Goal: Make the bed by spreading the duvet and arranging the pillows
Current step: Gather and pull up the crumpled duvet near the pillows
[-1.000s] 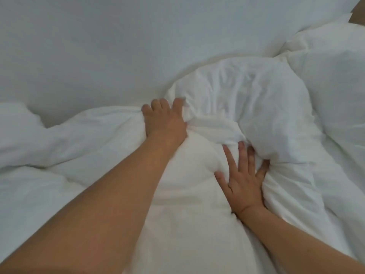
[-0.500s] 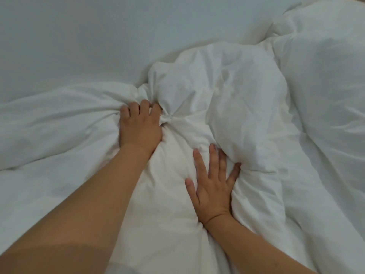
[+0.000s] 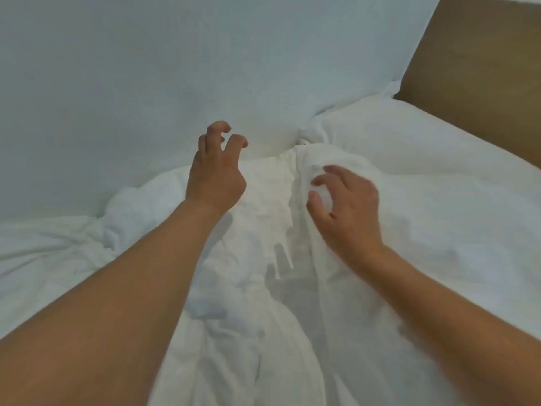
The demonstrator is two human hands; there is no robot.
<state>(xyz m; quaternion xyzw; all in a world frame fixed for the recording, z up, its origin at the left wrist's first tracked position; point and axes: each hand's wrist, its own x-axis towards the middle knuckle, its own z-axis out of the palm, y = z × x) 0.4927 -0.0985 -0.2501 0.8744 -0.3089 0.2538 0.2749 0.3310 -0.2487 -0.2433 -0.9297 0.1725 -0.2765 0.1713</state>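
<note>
Pale blue-grey wall (image 3: 146,68) is filling the far side of the view, running along the far edge of the bed, and a brown wooden headboard (image 3: 480,68) is rising at the bed's far right corner. White bedding is covering everything below.

A white duvet (image 3: 257,303) is lying bunched and wrinkled down the middle of the bed, its folds piling into a ridge that is running from the near edge toward the wall. More of it is spreading in loose creases toward the left edge. A white pillow (image 3: 395,136) is lying at the head of the bed, just below the headboard and touching the bunched top of the duvet; its far corner is poking up against the wall.

Both bare forearms are reaching out over the bed from the near edge. The left hand (image 3: 215,177) is hovering above the duvet close to the wall, its fingers hooked like a claw and its grip holding nothing. The right hand (image 3: 348,209) is hanging over the ridge of the duvet, fingers and thumb loosely curved with a gap between them, its grip likewise holding nothing. Whether its fingertips are brushing the cloth I cannot tell. A soft shadow of a hand is falling on the duvet between the two arms.
</note>
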